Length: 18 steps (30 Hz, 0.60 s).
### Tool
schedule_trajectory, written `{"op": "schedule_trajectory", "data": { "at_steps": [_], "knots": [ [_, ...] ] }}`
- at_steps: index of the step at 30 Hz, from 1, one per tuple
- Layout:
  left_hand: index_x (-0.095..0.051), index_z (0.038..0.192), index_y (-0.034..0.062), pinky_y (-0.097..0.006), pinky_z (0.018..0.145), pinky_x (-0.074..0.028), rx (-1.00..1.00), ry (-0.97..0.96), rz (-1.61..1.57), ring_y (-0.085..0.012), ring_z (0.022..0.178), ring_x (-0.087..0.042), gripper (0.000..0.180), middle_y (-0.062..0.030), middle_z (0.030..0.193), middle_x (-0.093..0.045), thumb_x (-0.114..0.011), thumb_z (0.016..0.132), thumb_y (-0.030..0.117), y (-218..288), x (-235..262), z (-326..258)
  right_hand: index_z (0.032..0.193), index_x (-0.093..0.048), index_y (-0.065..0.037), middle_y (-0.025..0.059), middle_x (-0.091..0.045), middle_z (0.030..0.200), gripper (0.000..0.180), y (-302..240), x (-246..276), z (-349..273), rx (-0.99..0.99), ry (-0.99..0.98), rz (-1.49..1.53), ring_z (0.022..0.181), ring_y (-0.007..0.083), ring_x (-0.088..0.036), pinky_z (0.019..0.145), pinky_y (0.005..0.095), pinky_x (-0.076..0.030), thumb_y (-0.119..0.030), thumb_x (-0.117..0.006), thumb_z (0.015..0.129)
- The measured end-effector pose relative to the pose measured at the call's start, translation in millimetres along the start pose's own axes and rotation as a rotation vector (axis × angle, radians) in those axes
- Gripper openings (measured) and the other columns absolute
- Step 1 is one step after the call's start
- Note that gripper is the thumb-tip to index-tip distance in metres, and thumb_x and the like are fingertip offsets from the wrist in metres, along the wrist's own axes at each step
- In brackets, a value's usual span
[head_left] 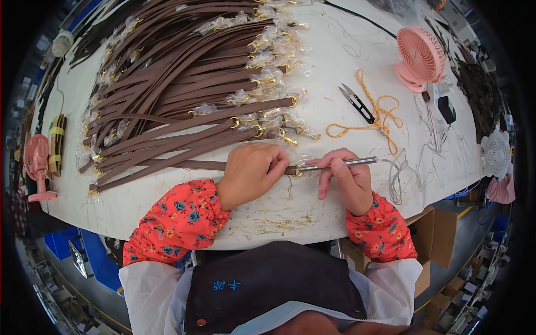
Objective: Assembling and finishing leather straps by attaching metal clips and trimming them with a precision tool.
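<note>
My left hand [251, 170] is closed around a brown strap [204, 164] near its right end, where a gold-coloured metal ring [297, 170] shows just past the fingers. In my right hand [353, 181] lies a slim silver pen-shaped tool [362, 161], pinched between thumb and fingers. Its thin tip points left toward the strap end by the ring; whether it touches there I cannot tell. A grey cable [397, 178] trails from the tool's right end. A large pile of similar brown straps [184, 84] with gold clasps in clear plastic wrap lies beyond my left hand.
Black-handled thread snips [357, 104] lie with an orange cord [385, 114] beyond my right hand. A pink fan [420, 53] stands far right, another pink fan [38, 164] at the left edge. Loose threads and yellowish scraps [279, 222] litter the white tabletop [312, 237]. An open cardboard box [438, 240] sits below right.
</note>
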<state>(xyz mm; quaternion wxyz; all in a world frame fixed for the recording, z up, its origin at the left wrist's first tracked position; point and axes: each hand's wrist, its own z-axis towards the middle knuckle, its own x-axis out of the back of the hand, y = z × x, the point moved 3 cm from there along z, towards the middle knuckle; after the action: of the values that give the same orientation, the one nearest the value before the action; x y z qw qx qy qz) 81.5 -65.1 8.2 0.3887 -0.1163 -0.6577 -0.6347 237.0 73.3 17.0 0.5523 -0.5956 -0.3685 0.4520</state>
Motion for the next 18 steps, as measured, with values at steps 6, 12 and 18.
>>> {"op": "schedule_trajectory", "data": {
  "at_steps": [6, 12, 18],
  "knots": [
    [-0.061, 0.086, 0.0059, -0.037, 0.056, -0.044, 0.018, -0.036, -0.063, -0.0257, 0.061, -0.06, 0.012, -0.007, 0.067, -0.063, -0.06, 0.089, 0.018, -4, 6, 0, 0.108, -0.055, 0.001, 0.0056, -0.06, 0.071, 0.029, 1, -5, 0, -0.067, -0.032, -0.029, 0.063, 0.011, -0.058, 0.063, 0.0246, -0.045, -0.024, -0.043, 0.104],
    [-0.059, 0.089, 0.0046, -0.031, 0.054, -0.043, 0.108, -0.142, -0.386, -0.0152, 0.058, -0.058, 0.014, -0.0045, 0.069, -0.065, -0.058, 0.092, 0.018, -14, 7, -2, 0.111, -0.054, 0.001, 0.006, -0.06, 0.076, 0.029, 1, -7, 1, -0.071, -0.068, -0.032, 0.068, 0.0112, -0.059, 0.065, 0.0253, -0.047, -0.025, -0.043, 0.104],
    [-0.055, 0.092, -0.0003, -0.023, 0.063, -0.043, 0.18, -0.259, -0.451, -0.0067, 0.071, -0.053, 0.014, -0.0021, 0.075, -0.06, -0.054, 0.097, 0.013, -12, 11, -1, 0.111, -0.053, 0.001, 0.0062, -0.061, 0.078, 0.028, 1, -6, 1, -0.07, -0.063, -0.037, 0.068, 0.0115, -0.059, 0.066, 0.0255, -0.048, -0.024, -0.042, 0.104]
  ]
}}
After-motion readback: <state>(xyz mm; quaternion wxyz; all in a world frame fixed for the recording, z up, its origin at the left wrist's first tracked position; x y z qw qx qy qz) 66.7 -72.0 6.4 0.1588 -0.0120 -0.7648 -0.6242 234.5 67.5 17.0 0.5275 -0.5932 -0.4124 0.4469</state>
